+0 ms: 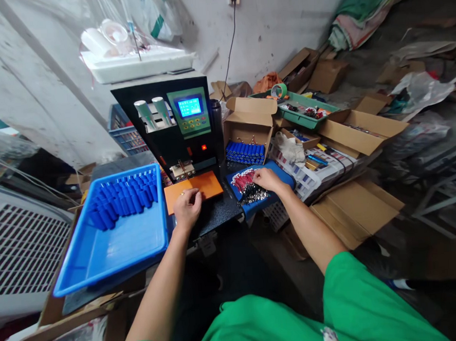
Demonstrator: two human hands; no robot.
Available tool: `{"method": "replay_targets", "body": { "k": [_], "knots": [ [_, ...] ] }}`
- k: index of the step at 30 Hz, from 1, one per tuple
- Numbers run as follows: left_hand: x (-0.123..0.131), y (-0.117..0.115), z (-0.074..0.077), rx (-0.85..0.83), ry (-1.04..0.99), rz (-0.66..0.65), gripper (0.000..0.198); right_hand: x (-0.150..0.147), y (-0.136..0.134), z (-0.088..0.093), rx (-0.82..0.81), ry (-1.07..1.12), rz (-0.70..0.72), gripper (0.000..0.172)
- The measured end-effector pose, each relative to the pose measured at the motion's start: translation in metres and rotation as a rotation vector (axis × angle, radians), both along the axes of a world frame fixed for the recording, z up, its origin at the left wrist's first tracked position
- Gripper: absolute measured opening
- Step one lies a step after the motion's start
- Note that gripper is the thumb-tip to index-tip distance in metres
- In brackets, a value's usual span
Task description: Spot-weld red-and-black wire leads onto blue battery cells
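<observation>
In the middle of the frame, the left hand (187, 209) is curled up at the front of an orange board (210, 185). I can't tell if it holds something small. A bit right of it, the right hand (267, 180) has bent fingers at a pile of little red and black wires (244, 180); a pinch is hard to see. Behind the board stands a black machine (190, 148).

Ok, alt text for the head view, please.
A person's right hand is at a pile of red and black wires; the left hand is at an orange board before a black machine with a lit screen. A blue bin holds blue cylinders.
</observation>
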State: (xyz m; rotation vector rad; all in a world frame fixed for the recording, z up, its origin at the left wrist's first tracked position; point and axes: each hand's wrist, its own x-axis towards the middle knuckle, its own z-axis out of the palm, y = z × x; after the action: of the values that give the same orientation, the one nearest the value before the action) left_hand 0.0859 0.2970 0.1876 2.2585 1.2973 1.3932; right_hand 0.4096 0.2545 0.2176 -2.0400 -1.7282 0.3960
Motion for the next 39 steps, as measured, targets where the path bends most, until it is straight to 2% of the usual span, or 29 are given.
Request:
{"method": "replay_targets", "body": {
  "k": [5, 12, 15, 18, 22, 27, 30, 32, 36, 39],
  "knots": [
    [0.001, -0.002, 0.0, 0.01, 0.014, 0.02, 0.022, -0.001, -0.004, -0.005, -0.089, -0.088, 0.02, 0.008],
    [0.002, -0.003, 0.002, -0.008, 0.046, 0.043, 0.023, -0.01, -0.004, -0.007, -0.135, -0.176, -0.016, 0.015],
    [0.002, -0.003, 0.001, -0.004, 0.035, 0.04, 0.023, -0.002, -0.002, -0.007, -0.092, -0.083, -0.003, 0.014],
    [0.003, -0.004, 0.001, 0.001, 0.027, 0.034, 0.022, 0.013, 0.002, -0.004, -0.043, 0.1, 0.019, 0.011],
    [0.003, -0.004, 0.001, 0.001, 0.019, 0.038, 0.022, 0.028, 0.008, 0.004, 0.01, 0.269, -0.031, 0.013],
    [0.002, -0.004, 0.001, -0.008, 0.001, 0.028, 0.022, 0.029, 0.008, 0.016, 0.082, 0.373, -0.095, 0.012],
    [0.002, -0.004, 0.001, -0.019, 0.005, 0.036, 0.022, 0.023, 0.009, 0.017, 0.108, 0.419, -0.101, 0.014],
    [0.001, -0.004, 0.001, -0.021, 0.006, 0.037, 0.023, 0.019, 0.009, 0.014, 0.079, 0.366, -0.087, 0.013],
    [0.001, -0.004, 0.001, -0.038, 0.01, 0.034, 0.025, 0.012, 0.008, 0.005, -0.137, 0.101, -0.024, 0.015],
    [0.001, -0.004, 0.001, -0.043, 0.021, 0.036, 0.025, 0.009, 0.006, 0.0, -0.034, 0.126, -0.072, 0.012]
  ]
}}
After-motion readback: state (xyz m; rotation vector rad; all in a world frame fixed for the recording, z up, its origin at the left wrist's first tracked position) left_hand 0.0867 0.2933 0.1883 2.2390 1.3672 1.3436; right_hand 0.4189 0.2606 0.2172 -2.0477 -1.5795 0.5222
